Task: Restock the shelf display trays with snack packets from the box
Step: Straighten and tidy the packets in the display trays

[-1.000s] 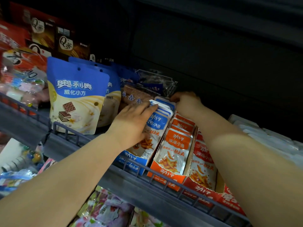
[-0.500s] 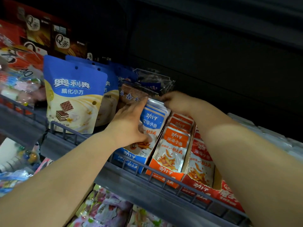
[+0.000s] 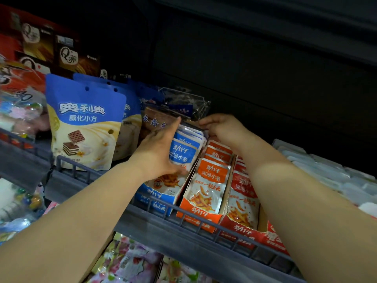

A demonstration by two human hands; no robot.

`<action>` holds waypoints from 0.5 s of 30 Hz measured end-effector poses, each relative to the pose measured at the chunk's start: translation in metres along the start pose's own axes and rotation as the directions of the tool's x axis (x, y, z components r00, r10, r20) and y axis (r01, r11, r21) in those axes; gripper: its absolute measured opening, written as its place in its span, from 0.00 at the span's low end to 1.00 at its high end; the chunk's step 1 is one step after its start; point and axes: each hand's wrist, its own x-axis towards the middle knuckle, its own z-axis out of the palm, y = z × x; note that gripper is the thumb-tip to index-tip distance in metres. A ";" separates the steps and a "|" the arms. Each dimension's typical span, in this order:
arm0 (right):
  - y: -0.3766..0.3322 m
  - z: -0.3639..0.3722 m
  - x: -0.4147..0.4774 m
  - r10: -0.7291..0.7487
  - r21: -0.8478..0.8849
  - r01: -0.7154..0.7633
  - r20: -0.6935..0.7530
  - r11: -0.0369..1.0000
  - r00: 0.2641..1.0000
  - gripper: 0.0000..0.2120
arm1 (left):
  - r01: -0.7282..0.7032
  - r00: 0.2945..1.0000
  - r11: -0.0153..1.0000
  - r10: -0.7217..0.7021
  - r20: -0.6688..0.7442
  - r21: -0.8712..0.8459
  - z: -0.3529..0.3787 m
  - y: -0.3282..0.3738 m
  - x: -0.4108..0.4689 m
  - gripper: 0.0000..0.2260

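A row of blue snack packets (image 3: pixel 184 155) stands in a blue display tray (image 3: pixel 152 198) on the wire-fronted shelf (image 3: pixel 142 227). My left hand (image 3: pixel 157 154) grips the row from its left side, fingers stretched along the packets and thumb across the front one. At the back of the same row, my right hand (image 3: pixel 222 127) curls its fingers over the packet tops. An orange tray (image 3: pixel 196 216) of orange packets (image 3: pixel 212 176) and a red tray (image 3: pixel 244 231) stand to the right. No box is in view.
A large blue wafer bag (image 3: pixel 85 123) stands left of the trays, with a brown packet (image 3: pixel 159 119) behind my left hand. Pale wrapped goods (image 3: pixel 326 174) lie at the right. More packets fill the shelf below (image 3: pixel 130 262). The shelf above is dark.
My left hand has slid up along the side of the blue packets, its fingers reaching further back. My right hand has shifted left, from behind the orange row to the back of the blue row.
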 end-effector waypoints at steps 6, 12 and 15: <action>0.006 -0.011 -0.010 0.054 -0.045 -0.063 -0.181 0.997 0.982 0.12 | 0.069 0.997 0.980 -0.065 0.030 -0.187 -0.007 0.000 -0.008 0.52; 0.014 -0.009 -0.015 0.127 -0.180 -0.172 -0.235 0.969 0.964 0.11 | -0.246 0.902 0.968 0.245 -0.356 0.044 -0.014 0.020 -0.039 0.18; 0.015 -0.009 -0.017 0.061 -0.288 -0.137 -0.259 0.948 0.964 0.13 | -0.360 0.929 0.933 0.357 -0.097 -0.011 -0.015 0.042 -0.048 0.11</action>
